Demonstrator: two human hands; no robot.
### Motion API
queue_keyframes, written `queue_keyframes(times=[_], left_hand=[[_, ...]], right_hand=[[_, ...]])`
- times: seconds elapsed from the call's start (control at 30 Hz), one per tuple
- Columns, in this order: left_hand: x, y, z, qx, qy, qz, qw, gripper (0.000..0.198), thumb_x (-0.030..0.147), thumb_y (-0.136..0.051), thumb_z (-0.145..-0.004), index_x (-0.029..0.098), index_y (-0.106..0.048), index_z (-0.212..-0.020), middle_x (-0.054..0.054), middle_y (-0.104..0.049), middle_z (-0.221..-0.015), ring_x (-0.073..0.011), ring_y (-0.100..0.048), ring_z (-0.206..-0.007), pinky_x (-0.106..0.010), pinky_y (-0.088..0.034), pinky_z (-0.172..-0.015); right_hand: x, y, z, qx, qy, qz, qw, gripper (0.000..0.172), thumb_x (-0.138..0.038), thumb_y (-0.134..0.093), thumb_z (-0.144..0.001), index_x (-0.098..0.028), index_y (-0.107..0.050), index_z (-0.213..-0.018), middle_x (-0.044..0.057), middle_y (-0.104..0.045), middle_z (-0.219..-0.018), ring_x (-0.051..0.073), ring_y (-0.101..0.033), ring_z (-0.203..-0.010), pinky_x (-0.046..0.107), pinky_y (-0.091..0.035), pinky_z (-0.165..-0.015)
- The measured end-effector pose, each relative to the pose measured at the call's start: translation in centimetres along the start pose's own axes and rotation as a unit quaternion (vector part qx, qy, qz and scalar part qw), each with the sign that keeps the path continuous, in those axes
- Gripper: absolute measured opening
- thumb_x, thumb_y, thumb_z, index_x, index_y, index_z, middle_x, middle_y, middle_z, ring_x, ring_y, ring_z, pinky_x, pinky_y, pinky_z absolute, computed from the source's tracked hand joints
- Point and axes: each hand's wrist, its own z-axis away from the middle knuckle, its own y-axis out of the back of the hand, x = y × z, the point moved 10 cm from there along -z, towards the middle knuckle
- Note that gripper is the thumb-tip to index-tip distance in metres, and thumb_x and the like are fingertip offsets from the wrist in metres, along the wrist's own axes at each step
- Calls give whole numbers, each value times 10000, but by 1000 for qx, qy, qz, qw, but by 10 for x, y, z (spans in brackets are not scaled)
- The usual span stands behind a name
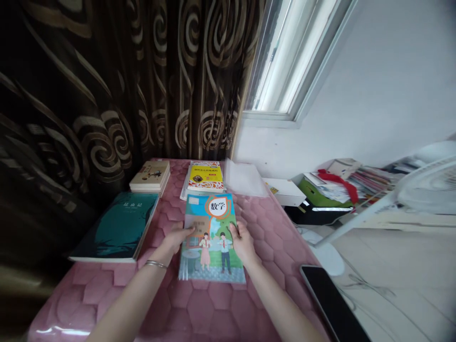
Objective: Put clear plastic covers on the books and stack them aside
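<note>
A colourful textbook [211,223] with two cartoon children on its cover lies flat in the middle of the pink quilted table [199,308]. My left hand [177,237] holds its left edge, thumb on the cover. My right hand [242,242] grips its right edge the same way. A thin bracelet circles my left wrist.
A dark teal book [119,227] lies at the left. A beige book stack [150,175], a yellow book [205,176] and a clear plastic sleeve [244,178] sit at the back. A dark phone [329,304] lies at the right edge. Beyond stand a white fan [420,190], cluttered papers and a curtain.
</note>
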Motion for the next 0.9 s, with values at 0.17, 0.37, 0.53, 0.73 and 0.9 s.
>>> queue_keyframes(times=[0.17,0.37,0.53,0.73,0.9], left_hand=[[80,-5,30,-14,-179,8,984,562,545,-796,-616,136,-650,-972,-105,-742,-1018,-252,-679,-955,-345,-522,-865],[85,1,37,-24,-211,-40,976,560,584,-769,-625,162,-654,-975,-96,-741,-1046,-255,-662,-994,-387,-464,-967],[61,8,27,-23,-218,-77,973,500,611,-710,-687,173,-678,-927,-83,-747,-1010,-254,-652,-1001,-399,-437,-996],[90,10,18,-7,-233,-86,969,450,574,-732,-675,171,-682,-870,-60,-744,-914,-240,-660,-922,-346,-495,-895],[115,1,1,-30,-168,-38,985,402,493,-795,-651,157,-672,-834,-33,-730,-747,-211,-680,-767,-289,-533,-724]], right_hand=[[-55,34,-8,47,96,-67,992,309,-518,-395,-884,-230,-489,-946,49,-644,-891,197,-604,-827,292,-496,-757],[-58,39,-8,42,151,-97,983,300,-440,-445,-866,-213,-505,-1052,100,-658,-1001,222,-612,-929,337,-496,-832],[-24,23,-6,19,105,-50,993,351,-464,-408,-853,-217,-526,-1073,123,-654,-1082,252,-603,-1033,367,-487,-880],[-53,36,-14,49,131,35,990,292,-465,-373,-882,-228,-539,-927,97,-676,-874,236,-618,-838,315,-484,-764],[-80,41,-47,16,110,133,985,367,-430,-312,-950,-200,-589,-1019,102,-699,-925,229,-623,-869,300,-460,-791]])
